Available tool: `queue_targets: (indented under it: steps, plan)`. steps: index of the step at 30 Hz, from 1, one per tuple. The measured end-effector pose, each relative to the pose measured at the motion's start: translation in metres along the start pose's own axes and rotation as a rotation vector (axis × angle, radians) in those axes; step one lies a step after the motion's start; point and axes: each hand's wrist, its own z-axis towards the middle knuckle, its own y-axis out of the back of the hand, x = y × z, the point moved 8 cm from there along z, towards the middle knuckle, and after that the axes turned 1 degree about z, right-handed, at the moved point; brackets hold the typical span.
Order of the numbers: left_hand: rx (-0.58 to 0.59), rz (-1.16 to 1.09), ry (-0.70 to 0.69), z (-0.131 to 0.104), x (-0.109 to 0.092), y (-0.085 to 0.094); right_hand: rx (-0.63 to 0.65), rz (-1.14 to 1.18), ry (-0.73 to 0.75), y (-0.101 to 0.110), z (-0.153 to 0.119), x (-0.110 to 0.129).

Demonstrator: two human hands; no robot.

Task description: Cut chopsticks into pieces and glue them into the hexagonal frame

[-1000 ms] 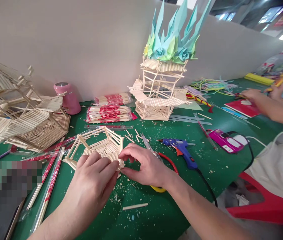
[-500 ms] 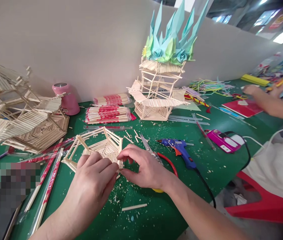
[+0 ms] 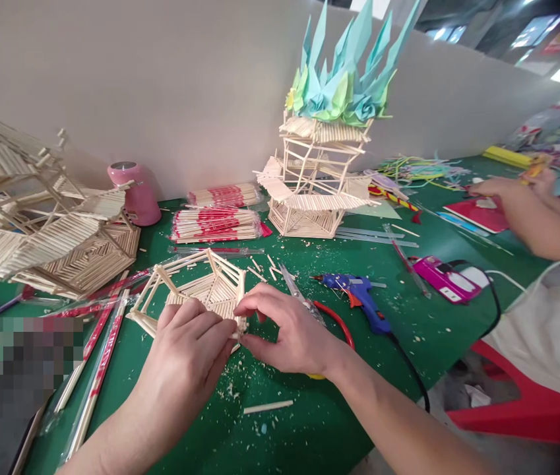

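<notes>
A small many-sided frame of pale wooden sticks, with a slatted base and short posts, sits on the green table. At its near right corner the fingers of both hands meet. My left hand is closed over the front edge, fingertips pressed to a stick there. My right hand pinches the corner post between thumb and forefinger. The exact joint is partly hidden by the fingertips. Beyond and partly under my right hand lie scissors with red and yellow handles. A blue glue gun rests farther right.
A stick tower topped with blue paper leaves stands behind; a larger stick model is at left. Packs of sticks, a pink canister, a loose stick and a magenta device surround the work. Another person's arm reaches in at right.
The whole view has shifted slightly. Both my hands keep nearly the same hold on the stick frame. At the right, the other person's hands and arm have moved a little.
</notes>
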Motion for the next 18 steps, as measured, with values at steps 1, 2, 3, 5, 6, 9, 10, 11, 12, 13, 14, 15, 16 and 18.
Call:
queue_targets:
  steps: [1, 2, 3, 5, 6, 9, 10, 11, 12, 13, 14, 15, 16, 18]
  plan:
    - [-0.007, -0.004, -0.003, -0.0005, 0.0, 0.0004, -0.001, 0.0, -0.003, 0.0002, 0.0001, 0.0001]
    - [-0.015, -0.009, -0.004, -0.001, 0.0003, 0.001, -0.003, -0.001, -0.005, 0.0005, 0.0003, 0.0001]
    - [-0.02, -0.017, -0.005, -0.0015, 0.0009, 0.0014, -0.005, -0.003, -0.007, 0.0009, 0.0004, 0.0003]
    - [-0.023, -0.035, -0.006, -0.002, 0.0023, 0.0017, -0.01, -0.009, -0.008, 0.0015, 0.0004, 0.0005]
    - [-0.022, -0.044, -0.004, -0.002, 0.0031, 0.0018, -0.014, -0.012, -0.007, 0.0017, 0.0003, 0.0007]
    - [-0.007, -0.064, -0.002, -0.0009, 0.0035, 0.0022, -0.02, -0.018, 0.0, 0.0011, -0.0002, 0.0014]
    - [-0.001, -0.068, 0.001, -0.0002, 0.0031, 0.0026, -0.022, -0.019, 0.001, 0.0008, -0.0002, 0.0015]
    - [0.007, -0.071, 0.003, 0.0005, 0.0024, 0.0029, -0.025, -0.019, 0.002, 0.0005, -0.0002, 0.0017]
    - [0.017, -0.072, 0.007, 0.0012, 0.0016, 0.0031, -0.026, -0.017, 0.001, 0.0003, 0.0, 0.0017]
    - [0.026, -0.072, 0.012, 0.0017, 0.001, 0.0034, -0.027, -0.014, -0.001, 0.0002, 0.0001, 0.0017]
    - [0.032, -0.069, 0.015, 0.0017, 0.0005, 0.0036, -0.028, -0.01, -0.003, 0.0002, 0.0003, 0.0018]
    - [0.036, -0.066, 0.011, 0.0013, -0.0002, 0.0038, -0.028, -0.007, -0.005, 0.0004, 0.0005, 0.0019]
    - [0.034, -0.063, 0.006, 0.0004, -0.0007, 0.0043, -0.03, -0.004, -0.004, 0.0009, 0.0006, 0.0023]
    - [0.021, -0.056, -0.009, -0.0021, -0.0015, 0.0058, -0.03, 0.001, -0.002, 0.0016, 0.0005, 0.0029]
